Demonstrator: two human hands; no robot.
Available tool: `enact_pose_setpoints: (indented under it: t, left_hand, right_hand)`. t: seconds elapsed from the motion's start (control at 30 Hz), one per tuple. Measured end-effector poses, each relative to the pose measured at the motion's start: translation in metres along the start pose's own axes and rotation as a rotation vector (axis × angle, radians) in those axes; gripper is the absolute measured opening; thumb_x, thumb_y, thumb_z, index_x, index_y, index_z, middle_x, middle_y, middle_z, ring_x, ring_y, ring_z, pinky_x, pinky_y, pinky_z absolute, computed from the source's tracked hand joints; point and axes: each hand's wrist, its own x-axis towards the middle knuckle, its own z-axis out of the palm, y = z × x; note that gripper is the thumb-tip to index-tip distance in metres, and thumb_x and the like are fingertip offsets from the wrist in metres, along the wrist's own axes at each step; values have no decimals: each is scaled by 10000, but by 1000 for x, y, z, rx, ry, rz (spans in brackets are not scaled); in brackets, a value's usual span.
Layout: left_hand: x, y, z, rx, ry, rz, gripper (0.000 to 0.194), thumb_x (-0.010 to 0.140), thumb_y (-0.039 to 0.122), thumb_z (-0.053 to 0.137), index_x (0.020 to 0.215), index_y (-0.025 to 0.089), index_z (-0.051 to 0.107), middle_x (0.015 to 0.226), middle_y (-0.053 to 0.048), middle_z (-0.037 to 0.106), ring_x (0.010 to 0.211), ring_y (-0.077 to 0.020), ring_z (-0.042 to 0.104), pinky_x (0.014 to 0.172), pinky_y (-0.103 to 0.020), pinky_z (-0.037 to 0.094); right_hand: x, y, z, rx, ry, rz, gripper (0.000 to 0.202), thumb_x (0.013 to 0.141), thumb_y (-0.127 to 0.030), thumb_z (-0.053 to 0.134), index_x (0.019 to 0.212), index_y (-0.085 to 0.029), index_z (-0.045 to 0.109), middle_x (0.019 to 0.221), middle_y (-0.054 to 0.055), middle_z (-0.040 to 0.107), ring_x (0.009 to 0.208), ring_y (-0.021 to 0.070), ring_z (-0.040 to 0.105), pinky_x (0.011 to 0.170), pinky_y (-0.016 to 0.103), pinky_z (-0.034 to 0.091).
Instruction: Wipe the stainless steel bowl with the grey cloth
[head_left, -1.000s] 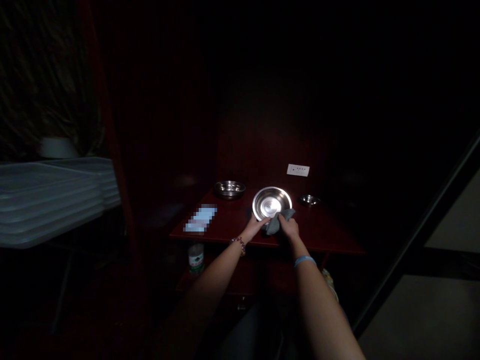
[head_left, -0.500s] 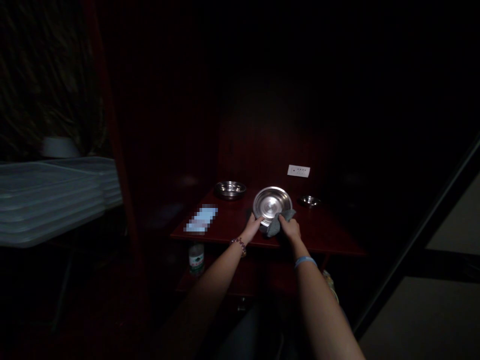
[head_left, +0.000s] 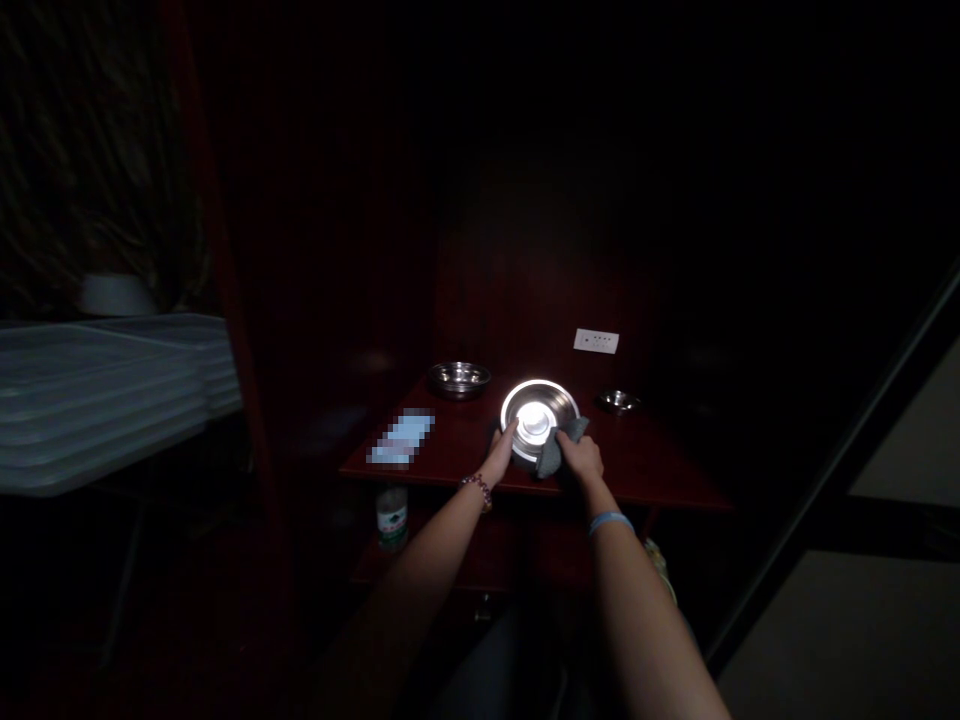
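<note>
A shiny metal bowl (head_left: 536, 408) is held up above the red-brown shelf, its inside facing me and catching bright light. My left hand (head_left: 501, 455) grips its lower left rim, thumb on the inner side. In my right hand (head_left: 581, 457) is a grey cloth (head_left: 551, 459), pressed around the bowl's lower right rim. Behind and to the left, other metal bowls (head_left: 459, 380) sit on the shelf. A smaller metal dish (head_left: 618, 402) lies at the right.
A pixelated flat item (head_left: 403, 438) lies on the shelf (head_left: 660, 475) at the left. Below it stands a labelled bottle (head_left: 392, 520). A socket plate (head_left: 596, 341) is on the back wall. Stacked translucent trays (head_left: 97, 400) stand far left.
The held bowl has shifted slightly left and down and tilted, so its rim and base now shine brightly. My left thumb reaches further up the bowl; the cloth remains at its right side.
</note>
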Motion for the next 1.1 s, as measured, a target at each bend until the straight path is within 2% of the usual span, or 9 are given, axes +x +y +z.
enact_pose_setpoints:
  t: [0.1,0.17,0.37,0.8,1.1]
  left_hand:
    - [-3,6,2,-5,-9,-49,586,825,502,643,1289,147,597,1303,-149,664,1309,-279,545,1137,-385,381]
    - [-7,11,4,-25,-37,-36,589,821,487,652,1295,143,600,1296,-141,670,1300,-266,555,1132,-370,389]
    - [-18,22,9,-73,-71,1,451,815,400,679,1178,132,681,1246,-154,696,1250,-299,595,1130,-398,396]
    - [-23,21,8,-68,-161,81,491,695,339,831,1116,138,677,1225,-164,701,1214,-327,619,1126,-471,401]
    - [-22,21,9,-59,-163,100,589,667,336,841,1197,159,652,1208,-174,701,1226,-321,613,1141,-500,369]
  right_hand:
    - [2,2,0,8,13,-5,676,927,-611,471,1293,-60,614,1272,231,640,1234,324,600,1001,370,482]
    - [4,3,0,14,14,-17,661,937,-597,463,1282,-58,626,1262,232,646,1230,324,603,1000,363,482]
    - [4,4,2,5,21,-55,634,949,-576,449,1262,-64,652,1233,225,667,1214,320,616,989,349,488]
    - [7,6,3,-35,32,-65,637,955,-588,415,1237,-77,671,1220,221,676,1180,303,640,957,330,497]
    - [8,6,3,-46,19,-54,653,951,-602,405,1245,-79,663,1226,226,670,1196,305,630,962,340,493]
